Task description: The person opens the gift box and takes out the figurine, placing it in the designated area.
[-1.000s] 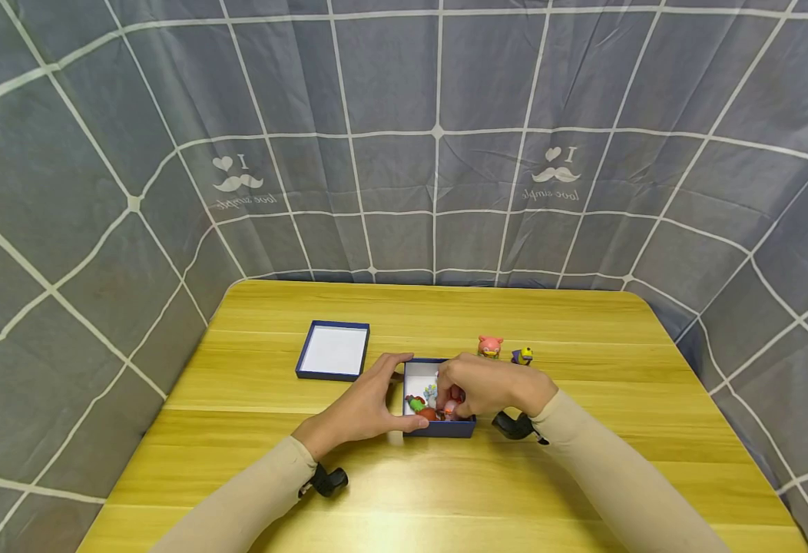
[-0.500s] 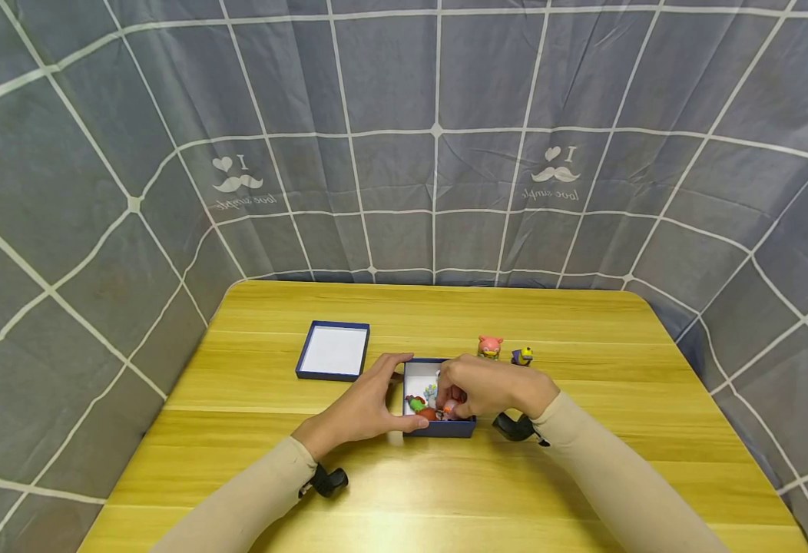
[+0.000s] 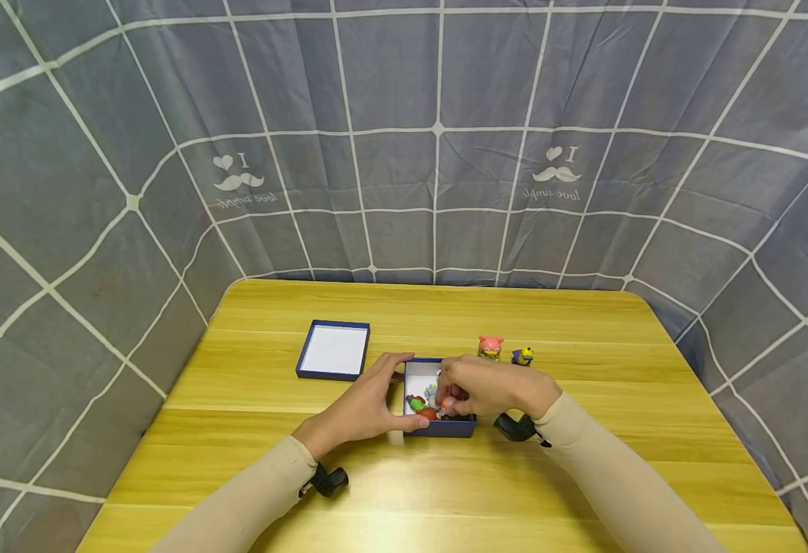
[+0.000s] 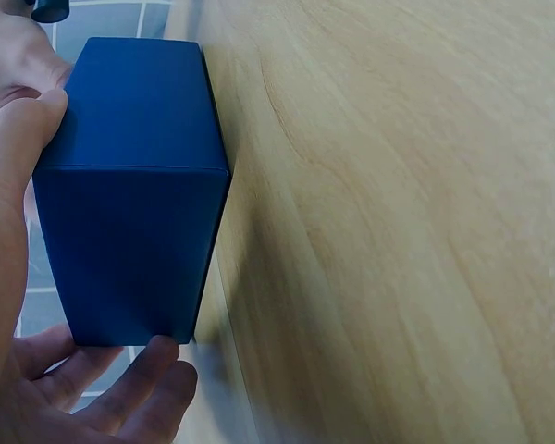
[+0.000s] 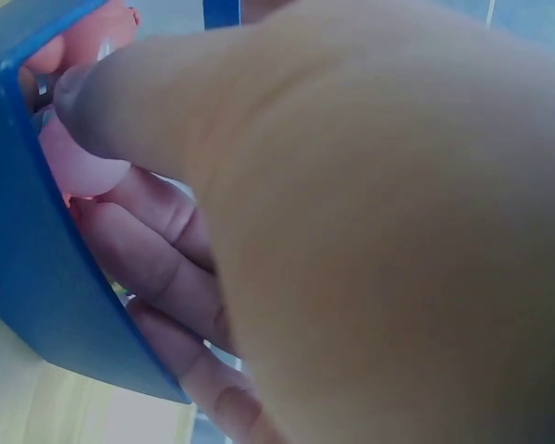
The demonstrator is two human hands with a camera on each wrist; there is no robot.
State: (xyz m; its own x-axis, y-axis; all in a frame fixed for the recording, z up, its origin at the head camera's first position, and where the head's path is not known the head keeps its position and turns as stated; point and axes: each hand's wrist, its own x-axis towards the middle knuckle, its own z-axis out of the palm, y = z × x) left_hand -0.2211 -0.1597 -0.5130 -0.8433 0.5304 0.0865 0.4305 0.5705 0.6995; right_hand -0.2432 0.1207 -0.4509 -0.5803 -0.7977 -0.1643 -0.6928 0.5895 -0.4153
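Your left hand (image 3: 369, 403) spanned blue box (image 3: 440, 432): thumb on near wall, fingers at far side, probably steadying it on surface (image 3: 376, 507). Your right hand (image 3: 494, 384) was inside box, fingers narrow, pinching pale pink figure (image 5: 83, 166), perhaps from above because walls crowded sideways access. Green figure (image 3: 415, 404) lay in box. Lid (image 3: 335, 351) sat open side up, well leftward, likely leaving hands room.

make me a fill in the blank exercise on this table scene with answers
The left hand holds a box whose outside is ____.
The right hand touches a ____ toy inside it.
Outside the box, ____ toys sit on the table.
The lid shows a ____ inside.

blue; pink; two; white
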